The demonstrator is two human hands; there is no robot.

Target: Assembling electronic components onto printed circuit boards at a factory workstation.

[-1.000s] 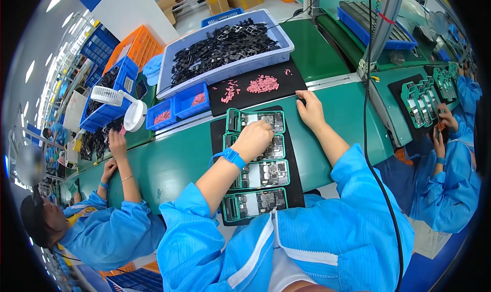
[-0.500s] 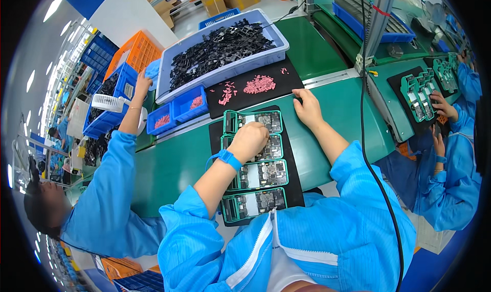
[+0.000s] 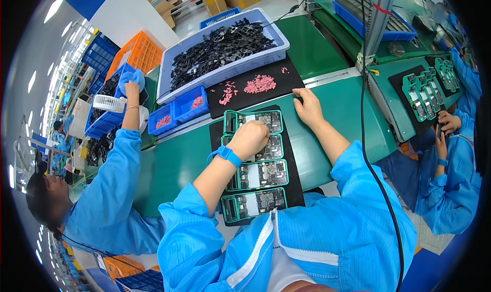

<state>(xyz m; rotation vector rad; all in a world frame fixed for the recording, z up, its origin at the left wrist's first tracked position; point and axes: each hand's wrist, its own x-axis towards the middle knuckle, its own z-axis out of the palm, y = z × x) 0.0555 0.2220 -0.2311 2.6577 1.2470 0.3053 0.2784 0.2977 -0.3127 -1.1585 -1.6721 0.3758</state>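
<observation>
My left hand (image 3: 250,139), a blue band (image 3: 227,155) round its wrist, is over the upper two of several green housings (image 3: 281,122) with circuit boards inside. Its fingers are pinched together and point down; whatever they hold is hidden. The housings lie in a column on a black mat (image 3: 292,175). My right hand (image 3: 309,108) rests on the green bench to the right of the column, thumb and fingers apart and holding nothing. Beyond my hands, small pink pieces (image 3: 260,84) lie heaped and scattered on another black mat (image 3: 284,82).
A large pale bin (image 3: 240,60) of black parts stands at the back. Left of the mat are two small blue trays (image 3: 175,122) with pink pieces. A black cable (image 3: 363,113) hangs at right. Co-workers in blue sit on both sides, one near a white fan (image 3: 109,104).
My hands stay almost where they were. The left co-worker's hand has shifted left and down towards a blue cloth. At right, a co-worker's hand has drawn back from the green housings.
</observation>
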